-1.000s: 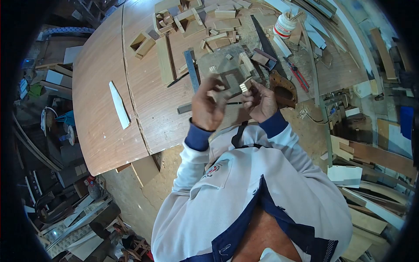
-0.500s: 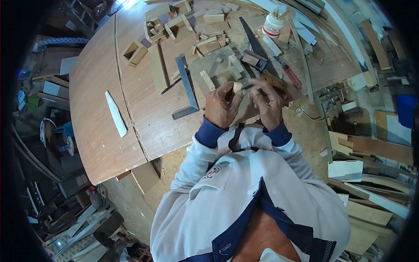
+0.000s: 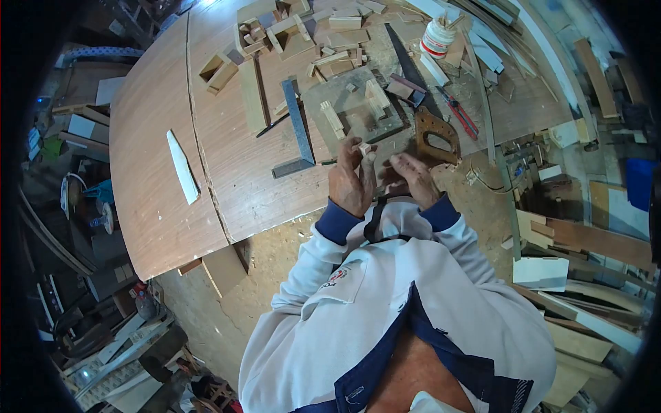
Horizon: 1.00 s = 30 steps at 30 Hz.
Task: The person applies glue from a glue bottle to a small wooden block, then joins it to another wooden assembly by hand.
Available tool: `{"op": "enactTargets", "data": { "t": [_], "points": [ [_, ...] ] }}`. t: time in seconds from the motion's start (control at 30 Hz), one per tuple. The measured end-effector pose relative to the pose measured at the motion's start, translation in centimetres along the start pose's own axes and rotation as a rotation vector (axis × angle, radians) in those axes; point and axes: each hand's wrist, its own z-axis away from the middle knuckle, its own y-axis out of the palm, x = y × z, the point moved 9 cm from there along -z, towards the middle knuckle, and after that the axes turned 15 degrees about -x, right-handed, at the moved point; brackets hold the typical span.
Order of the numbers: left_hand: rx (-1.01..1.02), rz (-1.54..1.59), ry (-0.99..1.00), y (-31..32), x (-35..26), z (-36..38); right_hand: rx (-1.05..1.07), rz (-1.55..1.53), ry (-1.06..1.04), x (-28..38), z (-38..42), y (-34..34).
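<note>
Between the fingertips of my left hand (image 3: 352,180) is a small wooden block (image 3: 365,148), held just over the table's front edge. My right hand (image 3: 414,177) is a little to the right, apart from the block, its fingers loosely spread with nothing visible in them. Beyond both hands lies a worn board (image 3: 354,103) with wooden pieces (image 3: 376,98) on it. A handsaw with a brown handle (image 3: 436,135) rests past my right hand. Left of my left hand is a metal try square (image 3: 298,131) on the table.
The wooden table (image 3: 241,172) bears a white strip (image 3: 182,167), open wooden boxes (image 3: 217,73), a white tub of sticks (image 3: 437,38) and a red cutter (image 3: 457,113). Stacked boards (image 3: 592,241) stand at the right.
My right hand has drawn back from the block towards my body, uncovering the saw handle. My left hand, still holding the block, has shifted slightly down and left.
</note>
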Motion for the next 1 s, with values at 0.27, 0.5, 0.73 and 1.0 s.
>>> {"op": "enactTargets", "data": {
  "t": [0.27, 0.5, 0.73, 1.0],
  "points": [
    [-0.176, 0.280, -0.352, 0.3, 6.2, 2.7, 0.122, -0.112, -0.010, -2.0, -1.0, 1.9],
    [-0.286, 0.610, -0.611, 1.9, 10.5, 3.9, -0.112, -0.196, -0.051, -0.7, -4.3, -0.5],
    [-0.363, 0.502, -0.607, 1.5, 11.4, 2.6, 0.032, -0.321, 0.138, -0.9, -6.1, 1.7],
    [-0.417, 0.170, -0.448, 0.6, 10.4, 1.7, 0.182, -0.372, 0.172, -1.2, -8.4, 3.5]
  ]
}}
